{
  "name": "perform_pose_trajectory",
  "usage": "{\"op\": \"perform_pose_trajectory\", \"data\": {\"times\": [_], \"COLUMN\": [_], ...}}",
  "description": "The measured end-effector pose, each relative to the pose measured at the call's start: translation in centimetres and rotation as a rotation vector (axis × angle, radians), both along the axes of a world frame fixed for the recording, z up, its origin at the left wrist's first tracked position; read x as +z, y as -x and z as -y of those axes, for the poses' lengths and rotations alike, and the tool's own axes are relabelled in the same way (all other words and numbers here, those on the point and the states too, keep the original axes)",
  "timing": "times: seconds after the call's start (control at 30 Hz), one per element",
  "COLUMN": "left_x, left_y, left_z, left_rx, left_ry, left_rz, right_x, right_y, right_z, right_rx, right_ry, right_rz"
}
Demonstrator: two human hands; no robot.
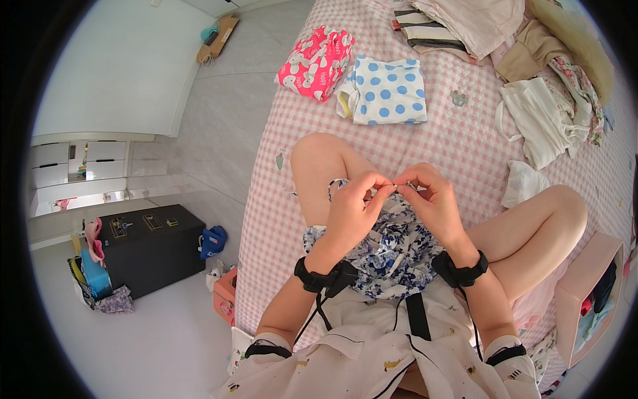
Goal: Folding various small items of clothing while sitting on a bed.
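A white garment with a blue floral print (405,249) lies bunched in my lap between my bent legs. My left hand (359,206) and my right hand (435,203) meet just above it, thumbs and fingertips pinched together. A thin piece of the garment, perhaps its strap or edge, is between the fingertips; the exact part is too small to make out. Beyond my left knee lie a folded pink cloth with white cartoon figures (316,63) and a folded white cloth with blue dots (390,91).
I sit on a pink checked bedspread (266,219). Clothes, including a white garment (535,120), are piled at the far right. A pale pink box (585,286) holding clothes stands by my right knee. Left of the bed are a black cabinet (159,246) and a blue bag (213,241).
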State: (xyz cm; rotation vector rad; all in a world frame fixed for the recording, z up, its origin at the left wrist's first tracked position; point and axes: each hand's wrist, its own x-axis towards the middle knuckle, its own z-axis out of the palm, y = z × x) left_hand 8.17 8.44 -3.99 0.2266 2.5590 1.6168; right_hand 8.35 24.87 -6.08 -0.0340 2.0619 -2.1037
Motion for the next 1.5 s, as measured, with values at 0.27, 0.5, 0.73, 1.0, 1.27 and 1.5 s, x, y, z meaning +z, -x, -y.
{"op": "perform_pose_trajectory", "data": {"times": [0.27, 0.5, 0.73, 1.0, 1.27, 1.5], "left_x": [0.1, -0.6, -0.4, -0.3, 0.5, 0.6], "left_y": [0.1, 0.3, 0.4, 1.1, 0.7, 0.7], "left_z": [0.1, 0.4, 0.7, 2.0, 1.3, 0.8], "left_rx": [-0.002, 0.026, 0.01, 0.076, 0.038, 0.042], "left_ry": [-0.003, -0.269, -0.408, -0.62, -0.502, -0.394], "left_rz": [0.092, 0.28, 0.358, 0.602, 0.51, 0.547], "right_x": [0.5, 0.9, 0.3, 0.5, 1.2, 0.9], "right_y": [0.1, 0.1, 0.0, 0.2, 0.2, 0.0], "right_z": [-0.2, -0.2, -0.1, -0.4, -0.1, -0.1], "right_rx": [-0.003, 0.012, 0.002, -0.038, 0.001, 0.004], "right_ry": [0.205, 0.326, 0.249, 0.332, 0.136, -0.013], "right_rz": [0.141, 0.203, 0.115, -0.021, 0.007, -0.052]}}
